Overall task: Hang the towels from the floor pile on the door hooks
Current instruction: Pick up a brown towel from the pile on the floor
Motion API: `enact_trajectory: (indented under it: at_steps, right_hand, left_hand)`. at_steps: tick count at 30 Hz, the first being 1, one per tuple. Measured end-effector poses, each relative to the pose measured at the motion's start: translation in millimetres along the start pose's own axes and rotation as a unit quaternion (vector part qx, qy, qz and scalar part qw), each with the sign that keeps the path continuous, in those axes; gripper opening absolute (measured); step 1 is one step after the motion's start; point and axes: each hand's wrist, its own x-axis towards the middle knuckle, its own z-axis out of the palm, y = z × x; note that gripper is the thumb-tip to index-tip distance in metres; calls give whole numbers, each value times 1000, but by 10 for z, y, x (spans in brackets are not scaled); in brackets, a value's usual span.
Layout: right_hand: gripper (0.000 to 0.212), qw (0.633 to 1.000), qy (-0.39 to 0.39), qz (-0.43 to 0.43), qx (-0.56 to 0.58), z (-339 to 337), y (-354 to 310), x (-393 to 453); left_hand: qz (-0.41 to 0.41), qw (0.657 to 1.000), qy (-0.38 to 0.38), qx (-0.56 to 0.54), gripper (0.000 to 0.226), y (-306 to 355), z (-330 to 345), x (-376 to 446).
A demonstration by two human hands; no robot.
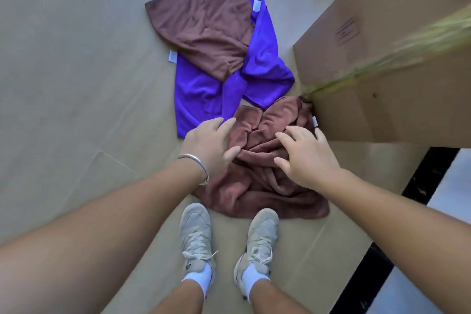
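Observation:
Three towels lie in a pile on the floor. A crumpled brown towel is nearest, just in front of my shoes. Behind it a purple towel is spread out, and a second brown towel lies over its far part. My left hand, a silver bangle on its wrist, hovers over the near brown towel's left edge with fingers spread; its thumb touches the cloth. My right hand reaches over the same towel's right side, fingers straight and apart. Neither hand holds cloth. No door or hooks are in view.
A large cardboard box stands at the right, right beside the near towel. A blurred straw broom leans across it. Flattened cardboard covers the floor. A black strip and pale floor show at the lower right.

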Motion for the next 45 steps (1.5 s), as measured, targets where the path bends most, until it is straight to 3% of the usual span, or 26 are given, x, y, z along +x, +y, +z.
enact_trajectory:
  at_steps: [4, 10, 18, 20, 23, 26, 29, 33, 35, 37, 39, 43, 45]
  right_hand:
    - [64, 1000, -3, 4, 11, 665, 181, 552]
    - [63, 999, 33, -35, -1, 1148, 521, 1435]
    - [47, 988, 14, -154, -3, 1111, 861, 2217]
    - [41, 986, 4, -167, -10, 1084, 901, 2264]
    - [28, 987, -17, -161, 18, 1070, 932, 2275]
    - [18, 987, 1, -131, 96, 1060, 980, 2239]
    - [6, 983, 45, -82, 159, 981, 1040, 2226]
    - [15, 974, 101, -36, 200, 793, 1005, 2303]
    - [15, 959, 77, -31, 270, 697, 950, 2350]
    - [8, 944, 32, -14, 327, 643, 912, 2396]
    - [10, 945, 1, -11, 327, 644, 896, 2426]
    - [48, 933, -26, 6, 359, 722, 792, 2463]
    - [38, 934, 27, 18, 355, 771, 768, 2521]
  left_hand:
    - [3, 1000, -8, -19, 66, -157, 598, 609]
    - [66, 997, -25, -19, 66, -277, 1068, 1622]
    - [177, 967, -96, 154, 43, -156, 1243, 2494]
    - [190, 967, -115, 126, 30, -174, 1167, 2555]
    - [195, 970, -135, -52, 3, -263, 996, 2545]
    - [138, 950, -79, -267, 22, -409, 862, 2496]
    - [108, 927, -5, -360, 29, -537, 735, 2451]
    - [119, 943, 151, -271, 13, -710, 547, 2542]
    - [80, 950, 234, -191, 10, -800, 471, 2601]
    - [31, 938, 297, -178, 20, -879, 408, 2639]
    - [-7, 923, 334, -192, 29, -956, 374, 2665]
    - [-71, 898, 378, -212, 37, -1131, 343, 2680]
    - [-115, 886, 403, -200, 36, -1244, 319, 2677]
